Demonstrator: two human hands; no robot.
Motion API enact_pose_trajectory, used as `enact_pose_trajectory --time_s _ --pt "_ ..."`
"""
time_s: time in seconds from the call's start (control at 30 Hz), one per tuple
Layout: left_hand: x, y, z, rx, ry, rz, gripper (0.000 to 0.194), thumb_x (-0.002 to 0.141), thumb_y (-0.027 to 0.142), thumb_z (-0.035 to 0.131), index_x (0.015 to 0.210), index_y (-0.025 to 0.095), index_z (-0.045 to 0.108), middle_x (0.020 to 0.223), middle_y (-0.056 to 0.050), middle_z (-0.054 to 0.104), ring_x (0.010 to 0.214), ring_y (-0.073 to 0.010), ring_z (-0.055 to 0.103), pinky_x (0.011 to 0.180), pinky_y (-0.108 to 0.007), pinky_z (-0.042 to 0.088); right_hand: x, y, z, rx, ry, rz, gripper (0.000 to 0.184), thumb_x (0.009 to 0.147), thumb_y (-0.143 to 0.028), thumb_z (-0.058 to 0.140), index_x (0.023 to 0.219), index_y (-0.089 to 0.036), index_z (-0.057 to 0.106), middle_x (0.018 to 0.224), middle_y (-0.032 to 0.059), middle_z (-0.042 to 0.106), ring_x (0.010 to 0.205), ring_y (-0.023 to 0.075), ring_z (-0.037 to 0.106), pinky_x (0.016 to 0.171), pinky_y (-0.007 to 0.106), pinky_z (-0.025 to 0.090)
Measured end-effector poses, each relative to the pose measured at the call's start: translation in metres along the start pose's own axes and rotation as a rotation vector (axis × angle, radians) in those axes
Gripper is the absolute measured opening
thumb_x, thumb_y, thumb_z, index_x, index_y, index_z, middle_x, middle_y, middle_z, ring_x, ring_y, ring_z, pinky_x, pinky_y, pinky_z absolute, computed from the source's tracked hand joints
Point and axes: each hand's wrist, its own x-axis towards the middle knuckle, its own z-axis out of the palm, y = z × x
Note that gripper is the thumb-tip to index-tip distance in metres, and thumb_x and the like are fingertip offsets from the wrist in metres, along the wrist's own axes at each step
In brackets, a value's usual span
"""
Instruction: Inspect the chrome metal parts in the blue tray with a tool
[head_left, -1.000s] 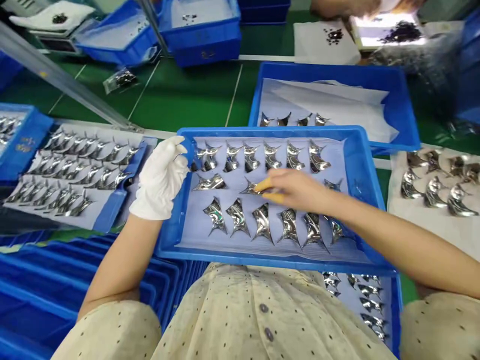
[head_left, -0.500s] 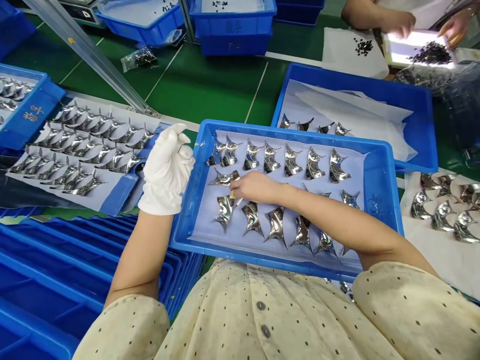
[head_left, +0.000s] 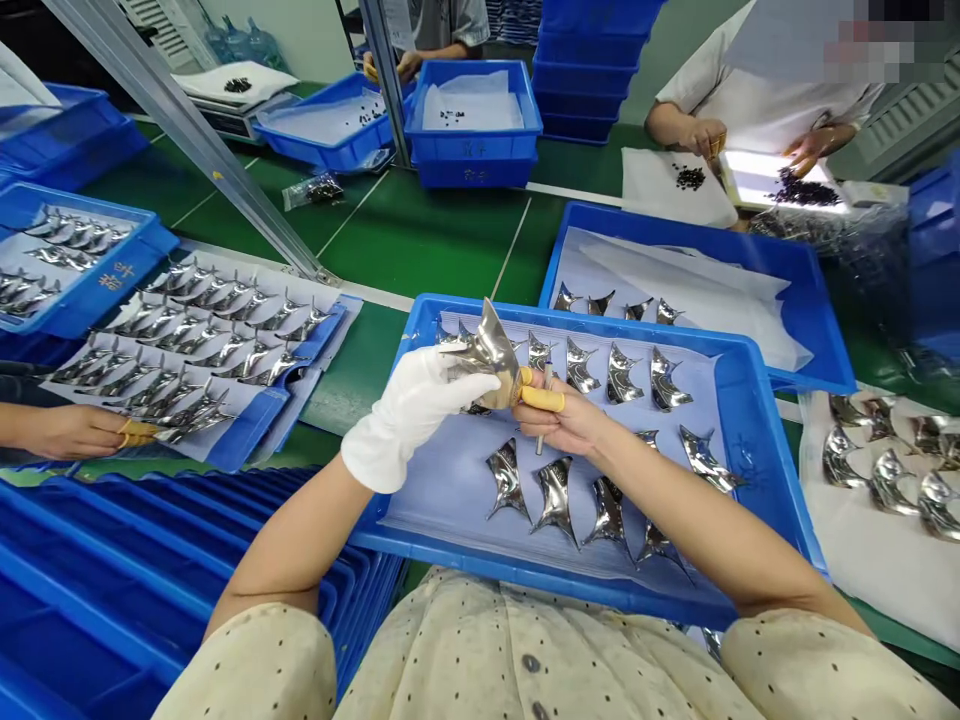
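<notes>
Left hand (head_left: 412, 420), white fabric glove, fingers curled and pressed together round the lower edge of a mirror-polished metal shell (head_left: 487, 355). Shell is lifted just above the blue plastic tray (head_left: 757, 420), tilted, points up and out. Right hand (head_left: 559, 415), bare, sits just beside it with yellow finger cots (head_left: 541, 398) on the fingertips, one cot touching the shell's right edge. Same hand pinches a thin rod (head_left: 541, 420), maybe a pin or stylus; its tip is hard to make out.

Handling, my read: light, thin, stiff stamped metal, probably dents if squeezed. Polished faces look slippery and easy to mark, and the tips look sharp. Best hold is by the outer edges with glove or cots, away from the points and off the bright face.

Tray holds more shells (head_left: 555, 500) in rows on a pale lining sheet (head_left: 442, 520). More shells lie on a sheet (head_left: 210, 340) to the left and in a second blue tray (head_left: 675, 260) ahead. All stands on a green desk (head_left: 420, 245). Co-worker's hand (head_left: 67, 432) is at far left, with yellow cots too. Another co-worker's hands (head_left: 817, 148) work over a lit panel (head_left: 780, 175) with small black parts.
</notes>
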Motion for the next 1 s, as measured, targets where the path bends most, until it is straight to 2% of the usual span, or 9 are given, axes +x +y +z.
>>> enact_pose_trajectory --time_s 0.07,0.17,0.27,0.4,0.5,0.6,0.67,0.77,1.0 --pt "-0.001 -0.003 0.007 0.203 0.082 0.181 0.018 0.083 0.034 0.079 0.092 0.019 0.079 0.087 -0.006 0.078 0.075 -0.0186 0.07 0.072 -0.032 0.058 0.0 0.004 0.0 -0.073 0.126 -0.088 0.045 0.074 -0.048 0.091 0.092 -0.022 0.06 0.057 -0.0132 0.031 0.046 0.0039 0.01 0.043 0.021 0.007" --pt "-0.003 -0.009 0.011 0.48 0.121 0.438 0.008 0.086 0.025 0.076 0.079 0.021 0.077 0.08 -0.002 0.077 0.072 -0.0155 0.069 0.072 -0.028 0.057 -0.001 0.006 0.002 -0.208 0.346 -0.254 0.049 0.069 -0.054 0.093 0.095 -0.022 0.065 0.057 -0.0118 0.032 0.047 0.0047 0.014 0.045 0.023 0.009" --pt "-0.005 -0.014 0.011 0.581 0.131 0.545 0.01 0.088 0.024 0.074 0.079 0.022 0.076 0.08 -0.001 0.077 0.07 -0.0137 0.069 0.071 -0.025 0.056 -0.003 0.004 0.007 -0.298 0.445 -0.375 0.048 0.069 -0.059 0.091 0.091 -0.022 0.07 0.059 -0.0086 0.04 0.049 0.0058 0.02 0.045 0.024 0.014" --pt "-0.009 -0.016 0.015 0.538 0.149 0.482 0.008 0.084 0.024 0.077 0.076 0.022 0.076 0.074 0.0 0.075 0.065 -0.0127 0.066 0.065 -0.025 0.054 -0.005 -0.001 0.015 -0.355 0.468 -0.444 0.046 0.067 -0.061 0.091 0.082 -0.021 0.072 0.065 -0.0042 0.048 0.056 0.0087 0.038 0.049 0.024 0.03" --pt "-0.011 -0.012 0.019 0.415 0.178 0.307 0.007 0.077 0.023 0.078 0.071 0.021 0.074 0.067 0.002 0.072 0.059 -0.0116 0.063 0.059 -0.024 0.051 -0.006 -0.002 0.019 -0.347 0.455 -0.42 0.047 0.068 -0.062 0.09 0.086 -0.021 0.073 0.062 -0.0047 0.047 0.059 0.0106 0.045 0.053 0.025 0.037" --pt "-0.014 -0.006 0.022 0.254 0.154 0.113 0.009 0.075 0.026 0.076 0.07 0.02 0.072 0.063 0.002 0.069 0.049 -0.0097 0.055 0.05 -0.023 0.047 -0.008 -0.002 0.02 -0.354 0.452 -0.406 0.049 0.068 -0.061 0.09 0.09 -0.021 0.075 0.066 -0.0032 0.054 0.06 0.0109 0.049 0.053 0.025 0.04" --pt "-0.015 -0.004 0.023 0.199 0.141 0.044 0.011 0.075 0.028 0.076 0.07 0.019 0.071 0.06 0.002 0.067 0.044 -0.0085 0.049 0.044 -0.023 0.043 -0.009 -0.002 0.021 -0.36 0.441 -0.414 0.047 0.069 -0.06 0.09 0.09 -0.021 0.075 0.068 -0.0024 0.057 0.061 0.0109 0.05 0.054 0.025 0.041" --pt "-0.016 -0.004 0.022 0.261 0.171 0.083 0.011 0.074 0.027 0.076 0.069 0.02 0.07 0.058 0.003 0.064 0.045 -0.0094 0.05 0.045 -0.024 0.044 -0.01 -0.005 0.023 -0.371 0.436 -0.432 0.042 0.07 -0.056 0.089 0.088 -0.021 0.075 0.07 -0.0017 0.06 0.062 0.011 0.051 0.056 0.026 0.043" --pt "-0.019 -0.01 0.019 0.544 0.156 0.377 0.015 0.083 0.028 0.076 0.07 0.022 0.07 0.064 0.002 0.069 0.057 -0.0132 0.062 0.059 -0.027 0.053 -0.01 -0.01 0.027 -0.435 0.447 -0.438 0.039 0.071 -0.054 0.089 0.075 -0.021 0.069 0.065 -0.0027 0.058 0.059 0.0109 0.048 0.056 0.026 0.04"
